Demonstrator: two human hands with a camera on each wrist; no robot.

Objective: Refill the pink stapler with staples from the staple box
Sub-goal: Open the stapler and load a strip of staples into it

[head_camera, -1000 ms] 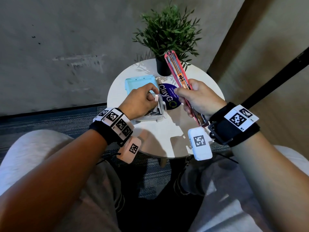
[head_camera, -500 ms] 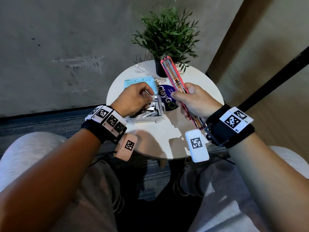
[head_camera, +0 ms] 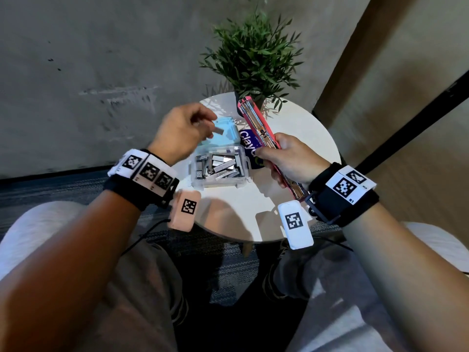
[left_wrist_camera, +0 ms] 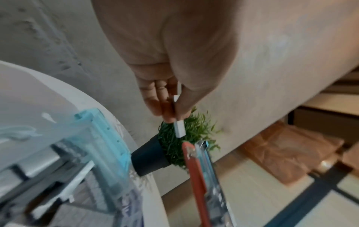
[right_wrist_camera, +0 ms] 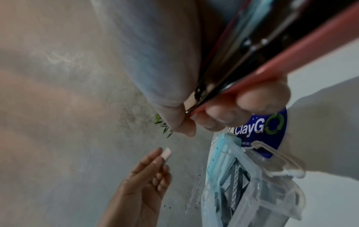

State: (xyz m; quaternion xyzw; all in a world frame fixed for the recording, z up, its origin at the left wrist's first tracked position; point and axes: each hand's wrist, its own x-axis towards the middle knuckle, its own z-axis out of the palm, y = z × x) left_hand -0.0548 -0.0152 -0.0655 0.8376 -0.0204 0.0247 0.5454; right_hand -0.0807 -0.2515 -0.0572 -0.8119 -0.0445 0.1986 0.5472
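Note:
My right hand (head_camera: 289, 158) grips the pink stapler (head_camera: 256, 123), which is swung open with its metal staple channel facing up and its far end pointing at the plant. The stapler (left_wrist_camera: 202, 181) also shows from the left wrist. My left hand (head_camera: 182, 130) is raised above the box and pinches a short strip of staples (head_camera: 218, 130) between thumb and fingers; the strip (left_wrist_camera: 179, 128) hangs just short of the stapler's tip. The clear staple box (head_camera: 218, 168) sits open on the round white table (head_camera: 299, 138), several staple strips inside, its blue lid (head_camera: 223, 133) tipped back.
A potted green plant (head_camera: 253, 54) stands at the table's far edge, right behind the stapler's tip. A round blue sticker (head_camera: 250, 148) lies on the table between box and right hand. My knees flank the small table; a grey wall is behind it.
My left hand has come up out of the staple box, lifting a strip of staples to the upper left. The right hand keeps holding the open stapler in about the same place.

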